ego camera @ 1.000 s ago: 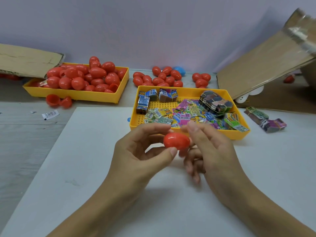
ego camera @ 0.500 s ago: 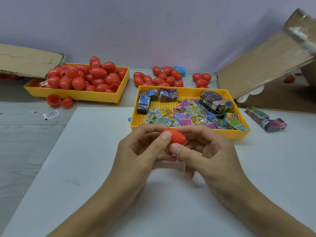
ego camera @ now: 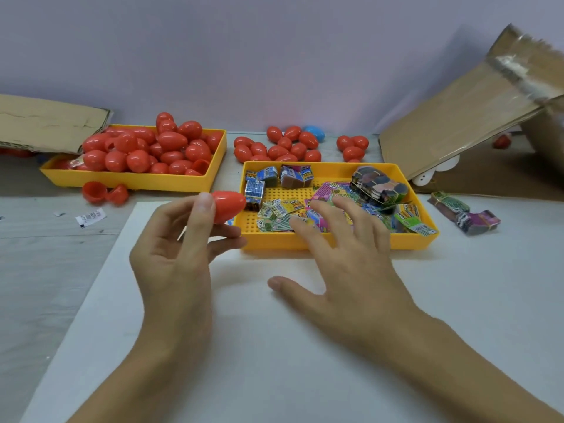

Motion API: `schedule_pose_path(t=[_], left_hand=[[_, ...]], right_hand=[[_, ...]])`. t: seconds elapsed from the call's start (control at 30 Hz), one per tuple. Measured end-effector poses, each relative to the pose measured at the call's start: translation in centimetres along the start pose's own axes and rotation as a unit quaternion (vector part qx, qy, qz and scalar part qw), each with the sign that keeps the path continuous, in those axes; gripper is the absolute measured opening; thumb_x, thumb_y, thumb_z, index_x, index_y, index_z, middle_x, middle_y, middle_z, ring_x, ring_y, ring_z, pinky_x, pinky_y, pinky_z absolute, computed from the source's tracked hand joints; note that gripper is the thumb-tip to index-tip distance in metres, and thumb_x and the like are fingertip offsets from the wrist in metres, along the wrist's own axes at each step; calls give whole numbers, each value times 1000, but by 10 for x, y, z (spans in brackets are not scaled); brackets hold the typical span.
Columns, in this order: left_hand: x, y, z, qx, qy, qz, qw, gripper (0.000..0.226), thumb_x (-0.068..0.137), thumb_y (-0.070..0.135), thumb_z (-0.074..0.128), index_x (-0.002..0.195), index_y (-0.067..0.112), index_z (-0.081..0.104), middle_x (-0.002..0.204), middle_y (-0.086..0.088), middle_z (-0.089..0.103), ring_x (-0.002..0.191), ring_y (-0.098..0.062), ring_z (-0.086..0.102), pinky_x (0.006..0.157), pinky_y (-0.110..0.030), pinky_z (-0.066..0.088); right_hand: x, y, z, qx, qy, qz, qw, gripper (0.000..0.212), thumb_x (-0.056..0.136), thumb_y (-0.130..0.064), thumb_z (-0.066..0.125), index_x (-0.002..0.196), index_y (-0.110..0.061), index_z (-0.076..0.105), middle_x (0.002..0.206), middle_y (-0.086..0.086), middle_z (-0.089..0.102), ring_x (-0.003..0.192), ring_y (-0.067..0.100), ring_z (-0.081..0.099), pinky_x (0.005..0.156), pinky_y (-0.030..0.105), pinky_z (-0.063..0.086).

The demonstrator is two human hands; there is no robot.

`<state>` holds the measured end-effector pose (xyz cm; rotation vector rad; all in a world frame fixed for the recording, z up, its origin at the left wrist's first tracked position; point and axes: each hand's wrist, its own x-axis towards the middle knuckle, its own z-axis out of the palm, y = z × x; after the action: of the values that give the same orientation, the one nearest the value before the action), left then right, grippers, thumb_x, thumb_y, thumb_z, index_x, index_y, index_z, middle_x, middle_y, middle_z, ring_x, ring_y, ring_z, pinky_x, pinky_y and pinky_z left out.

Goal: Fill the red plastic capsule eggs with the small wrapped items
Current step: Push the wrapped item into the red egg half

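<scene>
Egg lifted clear at eleven o'clock, wrapped items reached for at one.

Nearest, a white sheet [ego camera: 274, 346] is laid over the surface, presumably as a work mat. Above it the right hand [ego camera: 345, 264] is spread, fingers straight and holding nothing, stretched over the near rim of the yellow tray [ego camera: 305, 242], most likely so a piece can be picked from the wrapped items [ego camera: 283, 213] scattered inside. At eleven o'clock a closed red egg [ego camera: 229, 206] is pinched in the left hand [ego camera: 177, 254], thumb and fingertips making the grip, and kept up and aside, apparently to leave the tray open. Farther off at ten o'clock, a second tray [ego camera: 137, 180] is heaped with red eggs, probably stock awaiting filling. At twelve, loose eggs [ego camera: 280, 148] are gathered against the wall, perhaps finished ones.
</scene>
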<state>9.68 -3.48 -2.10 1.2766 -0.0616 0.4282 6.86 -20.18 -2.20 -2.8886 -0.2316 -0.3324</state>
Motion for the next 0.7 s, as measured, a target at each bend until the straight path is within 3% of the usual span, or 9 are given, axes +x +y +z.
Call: schedule_pose_path(t=[0.1, 0.23, 0.37, 0.43, 0.53, 0.63, 0.7], left_hand=[[-4, -3, 2, 20, -29, 11, 999, 14, 92, 34, 68, 94, 20, 70, 96, -7, 76, 72, -24, 69, 64, -32, 59], [-9, -2, 5, 16, -71, 15, 997, 14, 90, 33, 69, 93, 19, 68, 91, -1, 76, 83, -20, 74, 66, -31, 61], [-9, -4, 5, -9, -68, -8, 998, 17, 83, 32, 75, 85, 16, 69, 92, -3, 74, 89, -24, 75, 72, -31, 61], [-9, -5, 4, -21, -68, -21, 997, 11, 81, 25, 77, 78, 18, 69, 92, 0, 72, 87, -26, 75, 74, -31, 61], [-11, -8, 4, -23, -88, -30, 995, 11, 81, 19, 73, 82, 11, 67, 90, -2, 72, 86, -23, 73, 72, -31, 61], [-12, -8, 5, -18, -102, -30, 994, 16, 82, 21, 73, 89, 9, 66, 92, -9, 71, 87, -21, 72, 70, -30, 60], [-13, -8, 6, -20, -110, -28, 993, 7, 86, 17, 67, 93, 15, 67, 96, -11, 72, 89, -23, 72, 68, -30, 60]], right_hand=[[19, -1, -4, -8, -68, 28, 997, 71, 85, -76, 41, 144, -35, 38, 158, -2, 24, 147, 24, 5, 115, 47, 5], [31, -3, -9, 13, -27, 35, 999, 39, 90, -49, 58, 117, -22, 65, 139, -5, 44, 134, 19, 22, 102, 39, 22], [28, 10, -15, 124, -9, 44, 991, 11, 86, -26, 71, 95, -22, 75, 116, -10, 60, 118, 13, 41, 98, 32, 33], [23, 14, -18, 206, -4, 57, 977, 5, 83, -20, 76, 87, -21, 76, 102, -9, 66, 105, 10, 54, 92, 23, 40], [18, 18, -19, 302, 26, 89, 949, 17, 79, -15, 79, 76, -28, 69, 85, -17, 67, 90, -5, 57, 75, 3, 37], [19, 16, -20, 382, 63, 108, 916, 22, 78, -12, 81, 74, -29, 67, 78, -14, 69, 83, -4, 62, 75, 12, 46], [17, 15, -24, 486, 103, 121, 859, 22, 76, -7, 82, 81, -25, 70, 81, -6, 73, 83, 5, 68, 80, 26, 55]])
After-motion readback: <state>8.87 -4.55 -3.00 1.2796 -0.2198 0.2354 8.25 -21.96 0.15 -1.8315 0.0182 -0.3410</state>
